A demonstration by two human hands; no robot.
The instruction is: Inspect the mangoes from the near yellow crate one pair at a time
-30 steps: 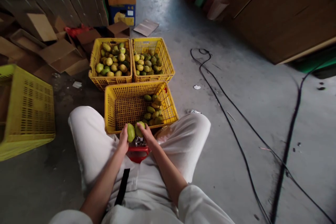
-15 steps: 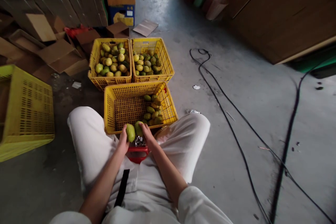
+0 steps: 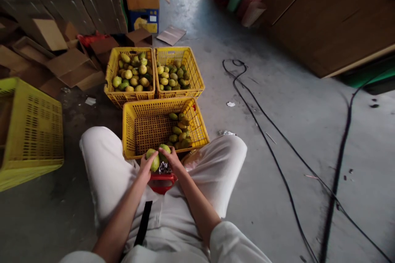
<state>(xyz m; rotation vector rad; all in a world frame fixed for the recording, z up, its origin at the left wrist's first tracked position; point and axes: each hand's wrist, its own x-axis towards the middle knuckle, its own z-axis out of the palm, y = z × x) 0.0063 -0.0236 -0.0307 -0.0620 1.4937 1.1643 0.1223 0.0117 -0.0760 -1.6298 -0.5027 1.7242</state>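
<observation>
My left hand (image 3: 146, 166) is closed round a green mango (image 3: 154, 162), its thumb lying over the top. Close beside it, my right hand (image 3: 173, 160) grips a second green mango (image 3: 165, 150). Both fruits are at the near rim of a yellow plastic crate (image 3: 145, 131) between my knees. Inside that crate, several green and yellowish mangoes (image 3: 176, 130) lie along the right side. Just below my hands, some crumpled silvery foil (image 3: 164, 167) and a red plastic piece (image 3: 161, 185) show in front of my lap.
Two more yellow crates, one at left (image 3: 111, 70) and one at right (image 3: 194, 72), hold many mangoes behind the near crate. Another yellow crate (image 3: 37, 123) stands far left. Opened cardboard boxes (image 3: 72, 65) pile up behind it. Black cables (image 3: 277, 160) cross the floor at right.
Both mangoes are still held. The left one has been turned and lowered slightly, with my thumb now across its top; my right thumb has also shifted over its mango.
</observation>
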